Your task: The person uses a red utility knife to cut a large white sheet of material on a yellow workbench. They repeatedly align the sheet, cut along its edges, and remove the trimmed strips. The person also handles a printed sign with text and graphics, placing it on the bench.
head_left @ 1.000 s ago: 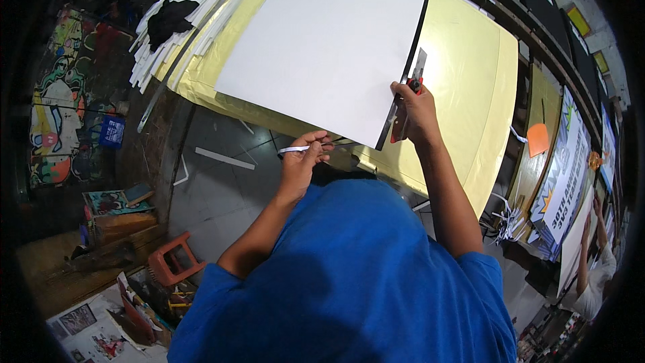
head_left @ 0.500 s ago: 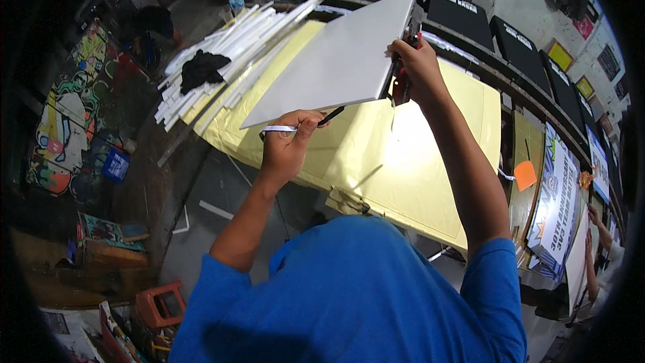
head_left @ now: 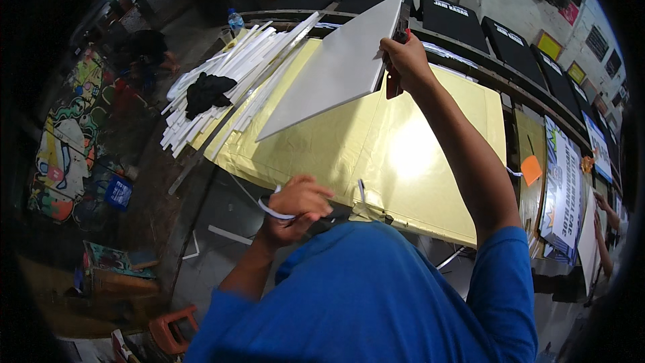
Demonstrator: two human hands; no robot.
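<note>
A thin white board point(head_left: 329, 74) with a pointed lower corner stands tilted above the table. My right hand point(head_left: 408, 64) is closed at its right edge, gripping a red and black hand tool point(head_left: 393, 81) whose exact kind I cannot make out. Lower down, my left hand point(head_left: 295, 205) hovers near the table's front edge, away from the board. Its fingers are loosely apart and slightly blurred, with a white band point(head_left: 277, 214) looped around the hand. A short, narrow strip point(head_left: 361, 190) shows at the front edge of the table, right of that hand.
Yellow sheeting covers the table point(head_left: 443, 154). White strips point(head_left: 201, 117) lie piled at its left, with a black cloth point(head_left: 207, 94) on top. Black panels point(head_left: 453, 23) line the back. An orange stool point(head_left: 173, 331) stands lower left; another person's hands point(head_left: 608, 212) hold a panel far right.
My left hand has left the board's lower edge, letting go of the black strip, and dropped toward me. The board has tilted and shifted slightly; my right hand stays at its edge.
</note>
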